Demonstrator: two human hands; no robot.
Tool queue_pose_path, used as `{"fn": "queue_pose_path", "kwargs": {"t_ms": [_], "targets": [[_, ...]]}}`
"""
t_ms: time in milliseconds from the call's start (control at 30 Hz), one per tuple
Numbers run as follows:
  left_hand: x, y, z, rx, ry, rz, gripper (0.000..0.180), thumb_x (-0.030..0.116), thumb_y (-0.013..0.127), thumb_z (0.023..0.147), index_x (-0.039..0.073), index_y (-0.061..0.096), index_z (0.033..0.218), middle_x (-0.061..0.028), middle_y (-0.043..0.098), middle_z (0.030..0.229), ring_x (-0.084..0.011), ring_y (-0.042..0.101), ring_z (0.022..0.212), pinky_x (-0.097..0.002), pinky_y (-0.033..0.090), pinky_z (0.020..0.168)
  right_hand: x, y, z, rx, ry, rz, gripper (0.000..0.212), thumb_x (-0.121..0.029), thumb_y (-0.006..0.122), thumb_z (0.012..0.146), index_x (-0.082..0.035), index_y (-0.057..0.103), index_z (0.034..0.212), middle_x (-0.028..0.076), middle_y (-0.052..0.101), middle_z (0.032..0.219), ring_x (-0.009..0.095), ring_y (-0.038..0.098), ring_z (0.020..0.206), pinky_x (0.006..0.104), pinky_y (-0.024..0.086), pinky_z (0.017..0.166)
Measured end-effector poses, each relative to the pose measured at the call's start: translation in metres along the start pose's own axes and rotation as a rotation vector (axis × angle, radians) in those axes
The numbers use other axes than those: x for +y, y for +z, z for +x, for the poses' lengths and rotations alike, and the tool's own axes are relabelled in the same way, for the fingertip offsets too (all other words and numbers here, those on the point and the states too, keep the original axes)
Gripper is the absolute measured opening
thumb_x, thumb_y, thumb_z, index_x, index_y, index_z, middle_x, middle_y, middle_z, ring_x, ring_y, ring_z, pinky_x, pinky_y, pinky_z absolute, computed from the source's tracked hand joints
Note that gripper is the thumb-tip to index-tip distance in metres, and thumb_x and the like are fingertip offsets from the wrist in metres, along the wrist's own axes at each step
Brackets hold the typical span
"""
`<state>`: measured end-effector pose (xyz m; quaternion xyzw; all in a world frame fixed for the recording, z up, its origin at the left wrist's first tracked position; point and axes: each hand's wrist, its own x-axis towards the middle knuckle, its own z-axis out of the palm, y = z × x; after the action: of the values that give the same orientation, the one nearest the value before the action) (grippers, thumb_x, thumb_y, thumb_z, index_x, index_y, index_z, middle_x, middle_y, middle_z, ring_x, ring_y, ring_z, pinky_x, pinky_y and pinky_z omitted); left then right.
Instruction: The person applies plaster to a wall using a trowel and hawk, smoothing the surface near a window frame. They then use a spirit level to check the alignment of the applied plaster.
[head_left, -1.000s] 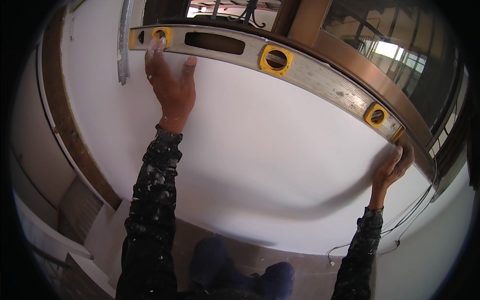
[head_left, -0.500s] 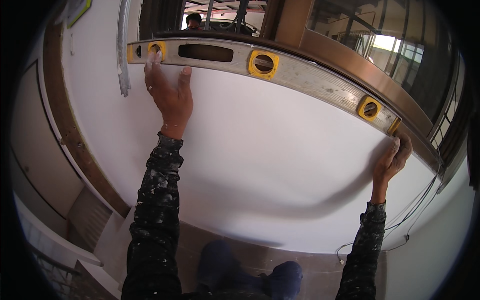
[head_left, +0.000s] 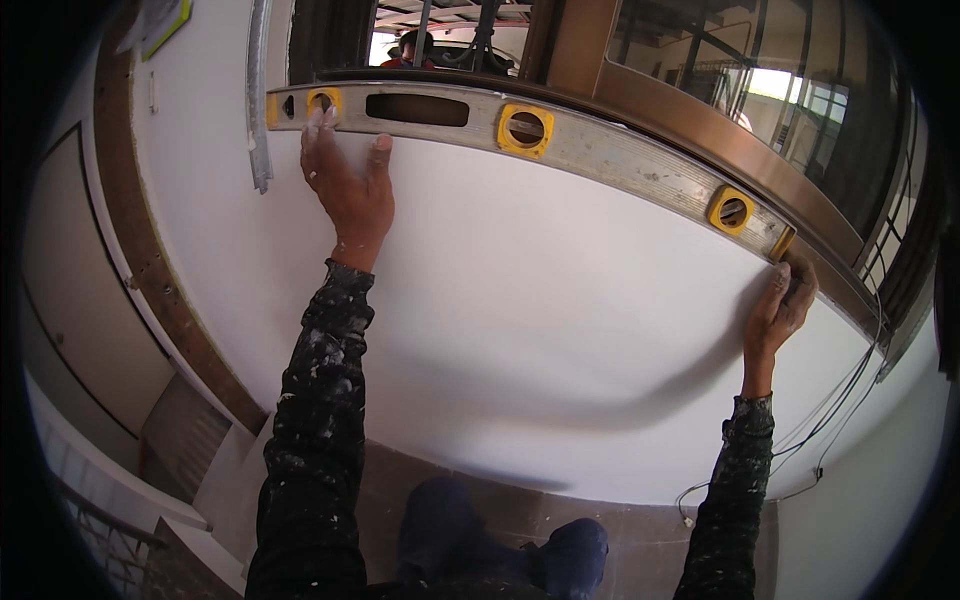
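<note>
A long metal level (head_left: 620, 158) with three yellow-framed windows stretches across the upper part of the frame, from the upper left to the right, lying along the lower edge of the brown window frame (head_left: 700, 125) and over the white wall (head_left: 540, 310). The left hand (head_left: 350, 205), in the upper left, is spread: its fingertips touch the level at the leftmost yellow ring, and its thumb stands apart at the lower edge. The right hand (head_left: 782, 300), at the right of the frame, is curled at the level's far end; whether it pinches that end cannot be told. Both sleeves (head_left: 320, 400) are dark and speckled white. A narrow metal strip (head_left: 259, 100) runs down the wall just beside the level's left end. Thin cables (head_left: 848, 385) hang at the lower right, and blue trouser legs (head_left: 440, 520) show at the bottom, above the brown floor (head_left: 640, 540).
</note>
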<state>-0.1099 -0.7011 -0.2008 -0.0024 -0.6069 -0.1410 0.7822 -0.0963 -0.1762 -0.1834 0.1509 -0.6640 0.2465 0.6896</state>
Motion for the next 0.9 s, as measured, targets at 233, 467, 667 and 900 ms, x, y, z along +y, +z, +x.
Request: {"fn": "queue_pose_path", "kwargs": {"t_ms": [233, 467, 667, 900], "targets": [[0.0, 0.001, -0.001, -0.017, 0.002, -0.049, 0.068, 0.048, 0.058, 0.1, 0.004, 0.034, 0.146, -0.0229, 0.04, 0.148, -0.0394, 0.032, 0.142, -0.0537, 0.018, 0.118, -0.036, -0.004, 0.028, 0.139, -0.351, -0.247, 0.033, -0.027, 0.059, 0.103, -0.001, 0.06, 0.123, 0.016, 0.064, 0.119, 0.029, 0.058, 0.115, 0.042, 0.045, 0.102], [0.002, 0.001, -0.001, 0.016, 0.027, -0.032, 0.068, 0.05, 0.056, 0.101, 0.003, 0.036, 0.145, -0.0227, 0.043, 0.146, -0.0407, 0.033, 0.141, -0.0541, 0.019, 0.118, -0.126, 0.024, 0.11, -0.478, -0.306, 0.123, 0.034, -0.03, 0.064, 0.098, -0.003, 0.07, 0.118, 0.015, 0.068, 0.118, 0.032, 0.066, 0.107, 0.0457, 0.053, 0.096], [0.004, -0.001, 0.001, 0.022, 0.041, -0.032, 0.068, 0.049, 0.057, 0.1, 0.002, 0.036, 0.145, -0.0223, 0.044, 0.145, -0.0418, 0.034, 0.14, -0.0545, 0.02, 0.117, -0.173, 0.066, 0.146, -0.828, -0.455, 0.129, 0.038, -0.031, 0.065, 0.096, -0.004, 0.07, 0.122, 0.018, 0.07, 0.114, 0.031, 0.068, 0.107, 0.0419, 0.053, 0.096], [-0.002, 0.005, -0.002, 0.048, 0.052, -0.014, 0.068, 0.047, 0.06, 0.099, 0.002, 0.037, 0.144, -0.0206, 0.045, 0.144, -0.0394, 0.036, 0.139, -0.0531, 0.024, 0.116, -0.201, 0.094, 0.156, -0.974, -0.671, 0.126, 0.035, -0.031, 0.067, 0.096, -0.005, 0.072, 0.117, 0.017, 0.073, 0.11, 0.029, 0.071, 0.1, 0.0378, 0.056, 0.089]]}}
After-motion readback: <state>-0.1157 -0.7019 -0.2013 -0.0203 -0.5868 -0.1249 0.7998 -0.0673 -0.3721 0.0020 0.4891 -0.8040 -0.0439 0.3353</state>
